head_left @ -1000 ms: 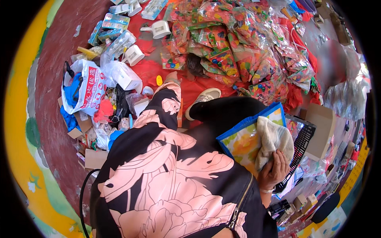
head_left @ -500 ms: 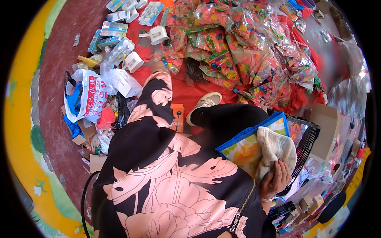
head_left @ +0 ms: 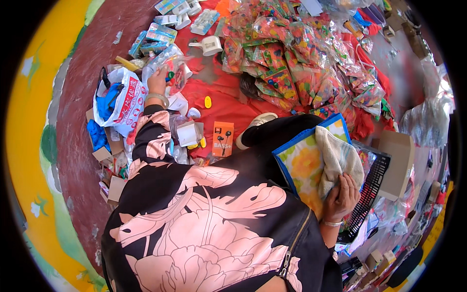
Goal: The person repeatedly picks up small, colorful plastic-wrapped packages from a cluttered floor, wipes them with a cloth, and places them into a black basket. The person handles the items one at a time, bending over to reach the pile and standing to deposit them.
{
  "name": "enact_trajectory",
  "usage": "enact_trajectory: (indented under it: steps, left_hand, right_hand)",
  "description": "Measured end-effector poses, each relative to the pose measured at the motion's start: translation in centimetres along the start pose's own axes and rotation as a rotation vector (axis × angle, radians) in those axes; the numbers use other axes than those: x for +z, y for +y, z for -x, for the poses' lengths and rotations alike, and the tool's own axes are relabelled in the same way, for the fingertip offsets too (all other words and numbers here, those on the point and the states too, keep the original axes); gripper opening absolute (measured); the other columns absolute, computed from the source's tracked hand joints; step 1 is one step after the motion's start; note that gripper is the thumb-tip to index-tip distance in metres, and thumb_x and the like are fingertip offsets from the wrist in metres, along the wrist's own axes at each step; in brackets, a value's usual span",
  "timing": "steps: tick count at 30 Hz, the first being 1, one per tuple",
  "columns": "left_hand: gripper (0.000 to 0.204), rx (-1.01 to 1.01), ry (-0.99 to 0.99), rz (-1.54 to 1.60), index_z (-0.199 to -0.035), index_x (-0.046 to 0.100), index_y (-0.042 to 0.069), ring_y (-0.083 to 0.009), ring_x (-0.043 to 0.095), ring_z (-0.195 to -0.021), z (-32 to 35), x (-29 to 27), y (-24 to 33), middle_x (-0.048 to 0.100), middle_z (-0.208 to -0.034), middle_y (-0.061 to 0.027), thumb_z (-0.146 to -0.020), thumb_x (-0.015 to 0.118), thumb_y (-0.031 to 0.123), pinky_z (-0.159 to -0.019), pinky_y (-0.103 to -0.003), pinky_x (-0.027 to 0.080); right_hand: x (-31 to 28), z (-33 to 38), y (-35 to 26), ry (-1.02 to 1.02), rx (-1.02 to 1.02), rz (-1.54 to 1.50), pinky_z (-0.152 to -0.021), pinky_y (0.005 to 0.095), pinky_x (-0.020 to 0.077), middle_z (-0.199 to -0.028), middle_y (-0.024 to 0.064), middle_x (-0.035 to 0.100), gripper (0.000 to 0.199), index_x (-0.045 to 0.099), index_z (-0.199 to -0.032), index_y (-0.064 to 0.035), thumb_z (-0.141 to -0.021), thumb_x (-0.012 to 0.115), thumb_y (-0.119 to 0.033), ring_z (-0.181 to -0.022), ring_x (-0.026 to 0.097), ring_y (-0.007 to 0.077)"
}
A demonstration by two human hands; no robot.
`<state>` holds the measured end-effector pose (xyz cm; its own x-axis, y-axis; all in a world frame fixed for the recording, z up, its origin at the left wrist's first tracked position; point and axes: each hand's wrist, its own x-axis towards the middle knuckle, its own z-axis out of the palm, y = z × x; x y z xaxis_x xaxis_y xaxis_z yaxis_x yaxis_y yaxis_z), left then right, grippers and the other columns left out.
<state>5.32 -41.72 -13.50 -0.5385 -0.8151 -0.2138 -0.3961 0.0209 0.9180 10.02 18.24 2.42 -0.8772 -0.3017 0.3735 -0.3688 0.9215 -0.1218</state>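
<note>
Pinched in the left hand was a clear packet with coloured bits inside, out at the left edge of the red sheet! Tight quarters there: a white carrier bag crowded the wrist, and blue-and-white packages lay just beyond. Across the sheet sprawled a heap of bright packets, an orange box nearer the body. Over right, the right hand rested on a beige cloth, its grip impossible to tell, flowered panel beneath, black crate close alongside.
</note>
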Motion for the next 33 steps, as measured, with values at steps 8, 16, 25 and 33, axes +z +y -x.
enact_trajectory:
  steps: [8, 16, 25, 33]
  left_hand:
    - [0.034, 0.664, -0.166, -0.832, -0.089, 0.064, 0.004, -0.0419, 0.058, -0.083, 2.7, 1.4, 7.2, 0.063, -0.083, -0.0209, -0.089, 0.051, 0.035, -0.069, -0.047, 0.046]
    - [0.031, 0.888, -0.26, -0.549, -0.096, 0.064, 0.006, -0.0392, 0.058, -0.075, 7.2, 4.6, 19.0, 0.061, -0.079, -0.0215, -0.091, 0.053, 0.035, -0.065, -0.043, 0.046]
    - [0.02, 0.494, -0.86, 0.447, -0.105, 0.061, 0.003, -0.0111, 0.062, -0.069, 19.2, 7.7, 28.9, 0.063, -0.084, -0.0009, -0.094, 0.052, 0.016, -0.058, -0.027, 0.056]
    - [0.025, 0.123, -1.446, 0.635, -0.115, 0.058, 0.003, -0.0175, 0.067, -0.078, 29.5, 11.4, 27.5, 0.066, -0.099, -0.0071, -0.093, 0.053, 0.013, -0.053, -0.032, 0.058]
  right_hand:
    - [-0.3, 0.4, -0.1, 0.033, -0.063, -0.044, -0.08, 0.0366, 0.0422, -0.096, 0.0095, 0.067, 0.022, 0.066, -0.093, -0.0044, -0.073, 0.058, -0.002, -0.094, 0.062, 0.0255]
    - [-2.2, 1.2, -0.5, 0.138, -0.09, -0.139, -0.063, 0.0361, 0.0417, -0.074, 0.0078, 0.063, 0.013, 0.066, -0.088, -0.0042, -0.076, 0.061, -0.002, -0.064, 0.056, 0.0249]
    - [-9.3, 1.2, 1.3, 0.084, 0.449, -0.675, -0.061, 0.0237, 0.0436, -0.074, 0.0045, 0.064, 0.015, 0.067, -0.094, -0.0006, -0.082, 0.061, -0.006, -0.069, 0.057, 0.0096]
    - [-9.4, -1.9, 2.8, 0.146, 0.409, -1.059, -0.055, 0.0191, 0.038, -0.099, 0.002, 0.063, 0.07, 0.043, -0.135, -0.0065, -0.072, 0.071, -0.017, -0.061, 0.044, 0.0032]
